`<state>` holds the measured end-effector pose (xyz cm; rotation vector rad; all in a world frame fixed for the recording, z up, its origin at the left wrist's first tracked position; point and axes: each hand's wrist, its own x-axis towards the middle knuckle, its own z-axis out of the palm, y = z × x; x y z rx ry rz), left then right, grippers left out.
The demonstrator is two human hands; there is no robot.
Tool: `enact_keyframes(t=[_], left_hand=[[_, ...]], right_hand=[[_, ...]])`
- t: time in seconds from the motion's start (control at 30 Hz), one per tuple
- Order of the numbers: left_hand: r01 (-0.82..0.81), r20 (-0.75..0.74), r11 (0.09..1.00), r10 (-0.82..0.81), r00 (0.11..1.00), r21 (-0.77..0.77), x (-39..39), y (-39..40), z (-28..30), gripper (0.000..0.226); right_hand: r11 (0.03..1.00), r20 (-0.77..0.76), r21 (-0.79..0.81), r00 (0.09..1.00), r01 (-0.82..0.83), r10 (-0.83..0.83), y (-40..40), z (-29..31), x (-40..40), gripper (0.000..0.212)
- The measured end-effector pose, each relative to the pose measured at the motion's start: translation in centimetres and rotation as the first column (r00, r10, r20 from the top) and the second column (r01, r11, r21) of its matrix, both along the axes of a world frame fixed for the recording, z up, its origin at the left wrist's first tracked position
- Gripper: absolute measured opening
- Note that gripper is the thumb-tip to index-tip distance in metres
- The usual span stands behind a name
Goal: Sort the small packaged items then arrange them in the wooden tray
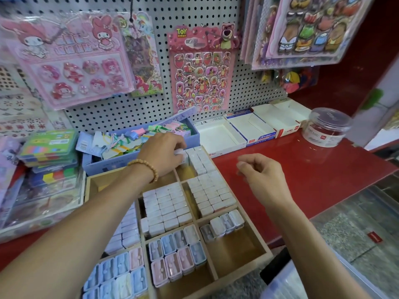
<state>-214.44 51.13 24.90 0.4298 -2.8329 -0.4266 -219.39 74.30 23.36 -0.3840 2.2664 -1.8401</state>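
Left hand [164, 152] pinching small white packet [180, 152], over wooden tray [248, 214]

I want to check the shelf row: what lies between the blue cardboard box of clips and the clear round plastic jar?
In the head view, three open white cardboard boxes sit side by side between the blue box and the jar.

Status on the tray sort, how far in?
Well along. Done: several compartments of the wooden tray hold neat rows of white packets and pastel ones. In hand: the left hand grips a white packet at the far compartment's row; the right hand hovers over the red counter, holding nothing. Left: the near-right compartment is mostly bare.
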Motion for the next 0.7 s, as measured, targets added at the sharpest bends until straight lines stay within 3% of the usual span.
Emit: enact_keyframes(t=[0.23,0.43,0.7], left_hand=[[0.029,0.079,0.997,-0.024,0.997,-0.071,-2.3,0.5,-2.7,0.011],[-0.013,0.008,0.998,0.014,1.000,-0.067,-2.0,1.0,-4.0,0.017],[0.002,0.078,0.996,0.005,0.997,-0.088,-2.5,0.7,-3.3,0.018]], right_hand=[[0.999,0.012,0.003,0.999,0.052,-0.052,2.6,-2.0,-1.1,0.015],[0.995,0.037,-0.026,0.995,0.093,-0.092,3.1,-3.4,-1.3,0.015],[0.994,0.050,-0.017,0.993,0.106,-0.105,3.5,-3.8,-0.8,0.015]])
